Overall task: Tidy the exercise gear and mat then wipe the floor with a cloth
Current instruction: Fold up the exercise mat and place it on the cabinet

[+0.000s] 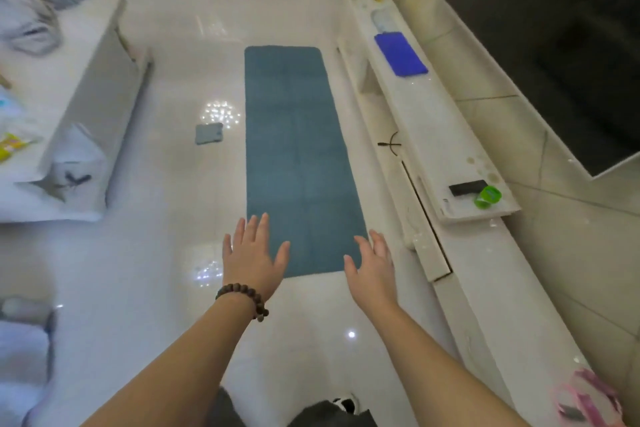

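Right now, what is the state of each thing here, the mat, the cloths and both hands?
Mat: unrolled, flat on the floor.
Grey cloth: folded, on the floor left of the mat.
Blue cloth: spread flat on the white ledge.
Left hand: open, holding nothing.
Right hand: open, holding nothing.

Bare forearms, no sleeves; dark brown wooden bead bracelet circles the left wrist; right wrist, over at 3 o'clock, wears nothing.

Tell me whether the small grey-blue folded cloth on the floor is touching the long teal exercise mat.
Apart. The head view shows the small grey-blue folded cloth lying left of the long teal exercise mat, with a strip of bare glossy white floor plainly between them.
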`<state>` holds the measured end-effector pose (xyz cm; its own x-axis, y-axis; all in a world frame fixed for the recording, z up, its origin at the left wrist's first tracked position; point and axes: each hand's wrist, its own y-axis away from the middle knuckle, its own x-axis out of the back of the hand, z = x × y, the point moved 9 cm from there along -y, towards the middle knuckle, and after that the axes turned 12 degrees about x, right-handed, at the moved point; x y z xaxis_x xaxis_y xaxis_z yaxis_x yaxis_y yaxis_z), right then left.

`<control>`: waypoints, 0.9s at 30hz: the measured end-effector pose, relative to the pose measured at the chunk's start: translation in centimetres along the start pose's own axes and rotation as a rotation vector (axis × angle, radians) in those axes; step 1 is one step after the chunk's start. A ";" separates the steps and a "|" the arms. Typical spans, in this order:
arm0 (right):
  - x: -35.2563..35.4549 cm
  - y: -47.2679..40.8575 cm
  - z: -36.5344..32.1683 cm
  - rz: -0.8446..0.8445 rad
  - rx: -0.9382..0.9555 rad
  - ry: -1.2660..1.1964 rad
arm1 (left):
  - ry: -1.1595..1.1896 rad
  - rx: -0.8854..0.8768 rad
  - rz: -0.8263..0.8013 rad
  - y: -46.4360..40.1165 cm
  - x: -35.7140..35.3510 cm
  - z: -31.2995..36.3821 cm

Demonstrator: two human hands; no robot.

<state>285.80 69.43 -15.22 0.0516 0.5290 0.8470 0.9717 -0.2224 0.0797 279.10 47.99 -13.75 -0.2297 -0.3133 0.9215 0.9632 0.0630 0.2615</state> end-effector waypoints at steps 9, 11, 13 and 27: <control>-12.0 -5.1 -19.7 -0.090 0.101 0.002 | -0.025 0.110 0.029 -7.9 7.9 -19.1; -14.2 -6.0 -23.1 -0.104 0.116 -0.011 | -0.026 0.115 0.029 -9.6 9.7 -22.5; -15.9 -7.0 -25.8 -0.111 0.115 -0.012 | -0.015 0.118 0.034 -11.4 11.3 -25.2; -20.2 -18.4 -33.2 -0.090 0.057 0.029 | 0.030 0.036 0.009 -25.8 15.3 -28.7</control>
<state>259.22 35.59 -16.34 -0.0421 0.5210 0.8525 0.9837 -0.1279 0.1267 254.74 14.43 -14.67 -0.2160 -0.3405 0.9151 0.9594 0.0999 0.2637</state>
